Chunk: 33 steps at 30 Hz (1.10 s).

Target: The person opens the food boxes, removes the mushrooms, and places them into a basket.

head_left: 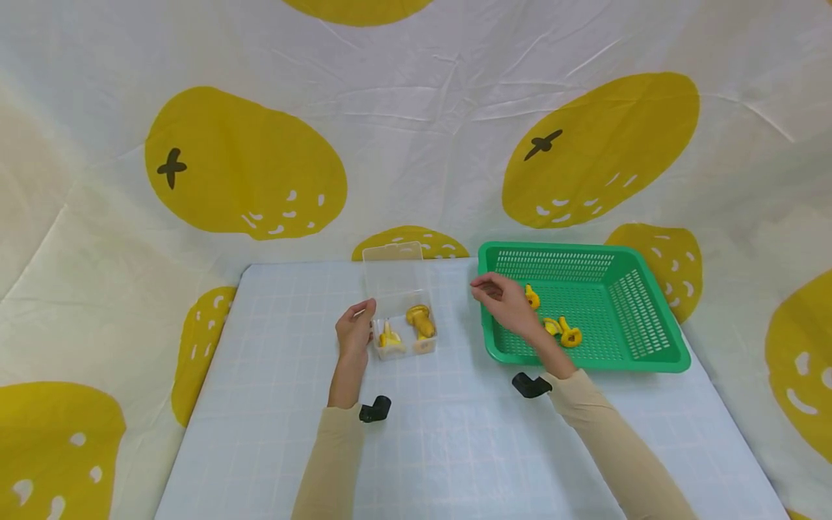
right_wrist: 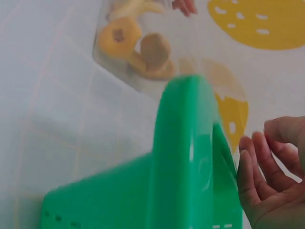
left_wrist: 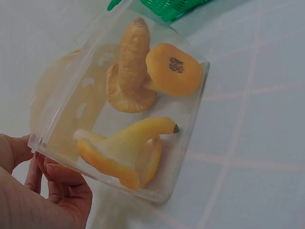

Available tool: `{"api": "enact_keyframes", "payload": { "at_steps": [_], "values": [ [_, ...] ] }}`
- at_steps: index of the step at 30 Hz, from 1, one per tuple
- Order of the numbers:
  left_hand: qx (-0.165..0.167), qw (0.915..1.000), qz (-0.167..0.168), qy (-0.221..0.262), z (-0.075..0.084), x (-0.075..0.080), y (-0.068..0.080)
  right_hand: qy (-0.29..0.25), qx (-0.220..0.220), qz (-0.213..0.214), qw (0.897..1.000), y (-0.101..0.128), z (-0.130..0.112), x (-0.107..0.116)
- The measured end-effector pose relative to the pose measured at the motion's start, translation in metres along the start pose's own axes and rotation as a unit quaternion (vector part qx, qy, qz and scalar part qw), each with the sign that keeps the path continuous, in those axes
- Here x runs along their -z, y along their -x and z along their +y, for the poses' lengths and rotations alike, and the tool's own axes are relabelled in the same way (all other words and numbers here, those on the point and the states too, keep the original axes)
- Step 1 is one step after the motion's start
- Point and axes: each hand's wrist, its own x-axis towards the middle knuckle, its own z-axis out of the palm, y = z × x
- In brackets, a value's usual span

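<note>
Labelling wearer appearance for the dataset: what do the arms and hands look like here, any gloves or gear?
Both arms wear long beige sleeves, the left sleeve and right sleeve ending at the wrists. The left hand and right hand are bare: no gloves, rings or watch visible. A small black wrist camera sits by the left cuff, another black camera by the right cuff. No cables or markings show.

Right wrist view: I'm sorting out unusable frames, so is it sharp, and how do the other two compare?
Right wrist view: soft and smeared, the green basket close and blurred. Left wrist view: sharper, the clear box hazy, lighting flat. Head view: evenly lit, crisp, edges bowed by a wide lens.
</note>
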Motion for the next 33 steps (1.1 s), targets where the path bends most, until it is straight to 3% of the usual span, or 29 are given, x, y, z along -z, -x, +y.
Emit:
{"api": "enact_keyframes", "payload": {
  "at_steps": [9,14,22,28,33],
  "values": [
    [0.007,1.0000,0.002,0.001,0.001,0.000,-0.001,0.014,0.036,-0.016,0.999,-0.015,-0.016,-0.039],
    [0.011,0.9999,0.000,-0.003,0.000,0.000,-0.001,0.011,0.063,-0.043,0.997,-0.023,-0.019,-0.061],
    [0.012,0.9999,-0.002,0.000,-0.001,-0.001,-0.002,0.007,0.058,-0.109,0.992,-0.028,-0.026,-0.086],
    [0.014,0.9999,0.000,0.002,0.000,0.000,-0.003,0.071,0.056,-0.170,0.981,-0.032,-0.029,-0.101],
    [0.016,0.9999,-0.001,0.003,0.001,0.000,-0.001,0.154,0.049,-0.214,0.963,-0.035,-0.033,-0.113]
  ]
}}
